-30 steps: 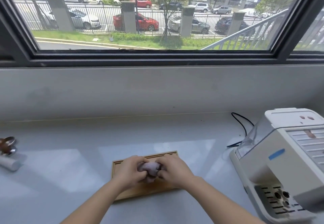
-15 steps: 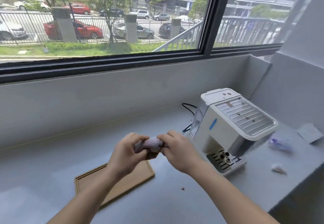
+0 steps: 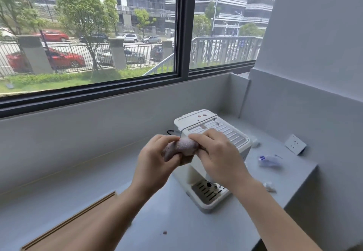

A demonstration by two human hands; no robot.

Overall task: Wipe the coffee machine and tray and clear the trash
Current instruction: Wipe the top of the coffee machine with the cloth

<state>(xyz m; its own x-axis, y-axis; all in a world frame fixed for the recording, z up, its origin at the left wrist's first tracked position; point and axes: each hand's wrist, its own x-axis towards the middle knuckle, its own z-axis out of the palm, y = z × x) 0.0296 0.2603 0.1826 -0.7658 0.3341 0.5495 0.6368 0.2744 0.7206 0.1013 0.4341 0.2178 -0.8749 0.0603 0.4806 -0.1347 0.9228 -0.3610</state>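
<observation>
A bunched pinkish-grey cloth (image 3: 183,147) is held in the air between both hands. My left hand (image 3: 155,164) grips its left end and my right hand (image 3: 218,158) pinches its right end. Right behind and below them stands the white coffee machine (image 3: 233,138), its ribbed top showing brown spots and its drip grate (image 3: 206,190) facing me. The wooden tray (image 3: 64,229) lies at the lower left, partly hidden by my left forearm. Trash lies right of the machine: a clear plastic wrapper (image 3: 268,161) and a small crumpled scrap (image 3: 270,187).
A small dark crumb (image 3: 165,232) sits on the grey counter (image 3: 176,221) in front of me. A white socket block (image 3: 295,144) lies at the far right. The counter ends at a drop on the right; a wall and window ledge close the back.
The view has swung right, from the tray to the coffee machine. Both hands, still holding the cloth, have lifted off the tray and now hover before the machine.
</observation>
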